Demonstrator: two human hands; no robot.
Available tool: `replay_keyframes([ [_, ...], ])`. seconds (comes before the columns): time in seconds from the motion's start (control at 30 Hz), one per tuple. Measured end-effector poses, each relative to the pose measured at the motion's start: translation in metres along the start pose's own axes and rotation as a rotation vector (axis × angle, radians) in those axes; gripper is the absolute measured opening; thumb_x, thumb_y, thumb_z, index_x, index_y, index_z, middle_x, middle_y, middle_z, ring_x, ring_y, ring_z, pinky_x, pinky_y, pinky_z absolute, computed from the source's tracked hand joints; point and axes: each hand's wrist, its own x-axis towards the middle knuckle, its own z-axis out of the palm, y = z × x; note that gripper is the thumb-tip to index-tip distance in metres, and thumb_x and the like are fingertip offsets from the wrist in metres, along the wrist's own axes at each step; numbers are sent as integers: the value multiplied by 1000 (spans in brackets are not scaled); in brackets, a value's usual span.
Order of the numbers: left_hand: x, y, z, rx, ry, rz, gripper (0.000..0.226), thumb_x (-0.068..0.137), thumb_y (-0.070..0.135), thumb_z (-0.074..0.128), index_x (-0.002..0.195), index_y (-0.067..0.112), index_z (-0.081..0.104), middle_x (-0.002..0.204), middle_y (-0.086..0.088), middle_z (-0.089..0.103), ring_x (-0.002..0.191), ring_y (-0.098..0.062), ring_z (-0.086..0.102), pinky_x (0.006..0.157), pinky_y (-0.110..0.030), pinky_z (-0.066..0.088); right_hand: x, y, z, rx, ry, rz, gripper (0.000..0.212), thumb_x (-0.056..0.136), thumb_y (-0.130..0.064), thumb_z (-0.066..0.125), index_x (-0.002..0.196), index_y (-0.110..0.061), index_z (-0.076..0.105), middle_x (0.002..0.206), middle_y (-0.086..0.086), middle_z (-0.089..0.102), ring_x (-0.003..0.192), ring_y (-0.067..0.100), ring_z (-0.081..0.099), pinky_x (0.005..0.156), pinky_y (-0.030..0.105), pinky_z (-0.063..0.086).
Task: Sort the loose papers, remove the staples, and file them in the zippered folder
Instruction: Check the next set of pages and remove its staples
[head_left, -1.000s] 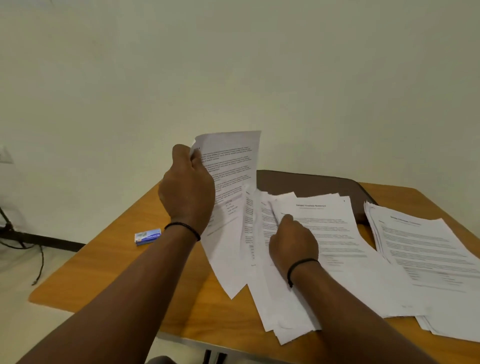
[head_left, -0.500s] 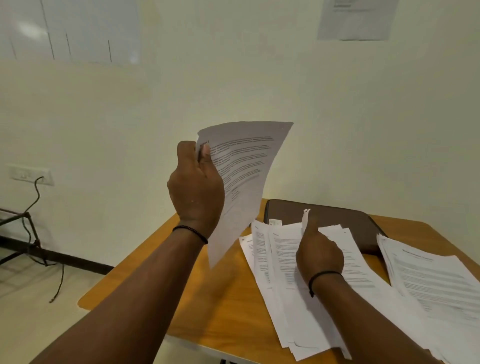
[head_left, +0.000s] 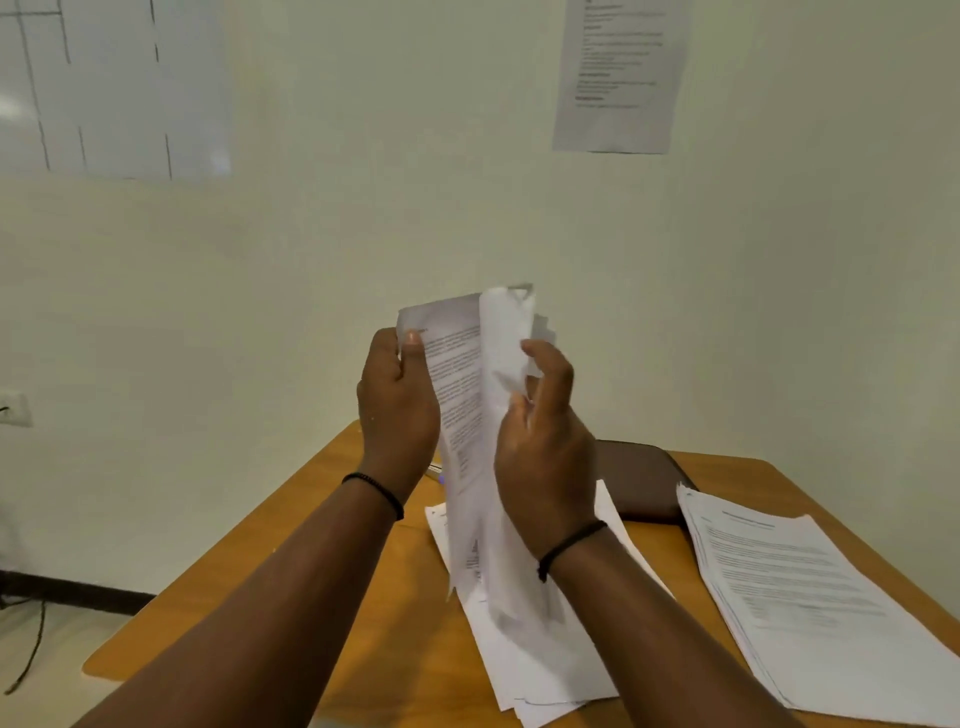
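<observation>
I hold a printed sheet (head_left: 457, 384) upright in front of me, above the table. My left hand (head_left: 397, 410) pinches its upper left edge with thumb on the front. My right hand (head_left: 543, 441) holds a second, curled sheet (head_left: 501, 338) against it, fingers bent round the paper's right side. Below the hands a loose pile of papers (head_left: 535, 660) lies on the wooden table (head_left: 322, 545). A neater stack of printed papers (head_left: 795, 592) lies at the right. The dark brown zippered folder (head_left: 639, 483) lies flat behind the piles, partly hidden by my right hand.
A small object with a blue tip (head_left: 435, 472) peeks out at the table behind my left wrist. The table's left corner is rounded. A paper notice (head_left: 621, 73) hangs on the wall, and a wall socket (head_left: 13, 410) and cables sit at the left.
My right hand left the pile on the table and rose with a sheet to meet the sheet in my left hand. The view tilted upward.
</observation>
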Motion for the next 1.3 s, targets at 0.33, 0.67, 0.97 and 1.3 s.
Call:
replay_keyframes([
  [0.33,-13,3,-13,-204,-357,-155,27,91,28,71,107,7,65,100,-15,72,88,-31,71,75,-38,60,-20,-2,17,375,-203,103,32,104,-27,37,133,-37,31,112,-37,54,103,-1,64,74,20,59],
  [0.67,10,-5,-33,-320,-298,-192,12,93,3,63,99,9,71,93,-8,76,81,-23,73,68,-32,59,-4,35,-2,304,-66,358,60,91,-22,69,139,-26,33,129,-7,49,115,2,55,91,27,57],
  [0.97,22,-3,-46,-457,-420,-200,31,87,17,70,115,4,68,105,-12,75,93,-26,73,76,-31,58,8,60,-17,852,-242,685,35,83,-13,77,117,-10,68,109,7,75,100,27,72,83,37,59],
  [1.3,-19,-45,-21,-304,-478,-328,28,81,21,76,107,11,73,105,-4,77,95,-20,74,81,-30,61,1,88,-45,740,-300,667,30,81,-8,78,109,-14,70,99,-4,77,94,15,73,78,22,58],
])
